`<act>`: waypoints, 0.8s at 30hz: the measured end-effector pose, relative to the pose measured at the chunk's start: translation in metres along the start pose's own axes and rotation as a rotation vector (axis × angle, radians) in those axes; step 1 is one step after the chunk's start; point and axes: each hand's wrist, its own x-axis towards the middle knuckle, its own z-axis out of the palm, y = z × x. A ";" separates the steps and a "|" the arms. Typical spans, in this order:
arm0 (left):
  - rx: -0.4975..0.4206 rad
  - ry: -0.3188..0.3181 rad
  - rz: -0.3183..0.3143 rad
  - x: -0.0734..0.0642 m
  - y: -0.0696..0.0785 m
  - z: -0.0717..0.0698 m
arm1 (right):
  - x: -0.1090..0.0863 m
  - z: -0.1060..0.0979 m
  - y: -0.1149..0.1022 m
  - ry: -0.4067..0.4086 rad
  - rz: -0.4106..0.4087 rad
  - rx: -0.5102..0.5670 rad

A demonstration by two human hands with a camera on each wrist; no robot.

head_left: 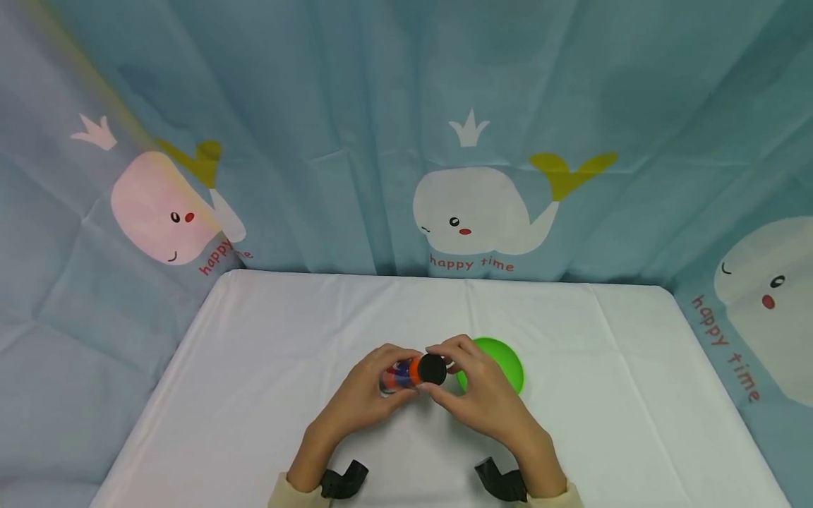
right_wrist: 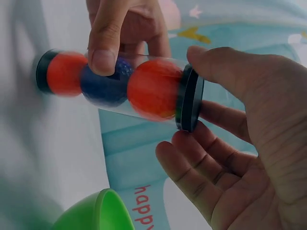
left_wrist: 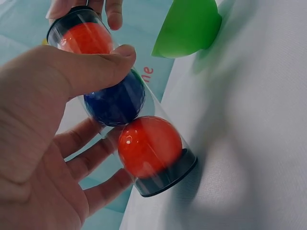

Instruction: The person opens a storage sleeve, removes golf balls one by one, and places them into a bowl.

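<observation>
A clear tube (head_left: 403, 374) with black end caps is held tilted above the table. Inside it, two orange balls (right_wrist: 154, 89) sit on either side of a dark blue ball (left_wrist: 115, 99). My left hand (head_left: 362, 391) grips the tube around its middle, with the thumb (left_wrist: 103, 69) across the near side. At the upper end my right hand (head_left: 483, 398) pinches the black cap (right_wrist: 191, 98) between thumb and fingers. The cap sits on the tube's end. Just beyond the right hand stands a green bowl (head_left: 508, 358), partly hidden by that hand.
A white cloth covers the table (head_left: 610, 409). Blue curtains (head_left: 356, 141) printed with whales hang behind it and along both sides. A black wrist mount (head_left: 345, 481) sits on the left wrist and another (head_left: 500, 481) on the right.
</observation>
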 end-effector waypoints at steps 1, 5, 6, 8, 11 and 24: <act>0.006 0.000 0.000 0.000 0.000 0.000 | 0.000 0.000 0.000 0.000 -0.005 -0.006; 0.027 -0.009 -0.008 -0.001 0.001 -0.001 | 0.000 -0.001 0.001 -0.001 -0.012 -0.021; 0.032 -0.012 -0.010 -0.001 0.001 -0.001 | 0.000 -0.002 0.001 -0.001 -0.010 -0.026; 0.037 -0.015 -0.009 -0.001 0.002 -0.001 | 0.000 -0.002 0.000 -0.001 -0.007 -0.034; 0.037 -0.018 -0.001 -0.002 0.003 -0.002 | -0.001 -0.004 0.000 0.002 -0.004 -0.046; 0.103 -0.030 0.019 -0.005 0.005 -0.009 | 0.000 -0.004 -0.004 0.002 0.087 0.043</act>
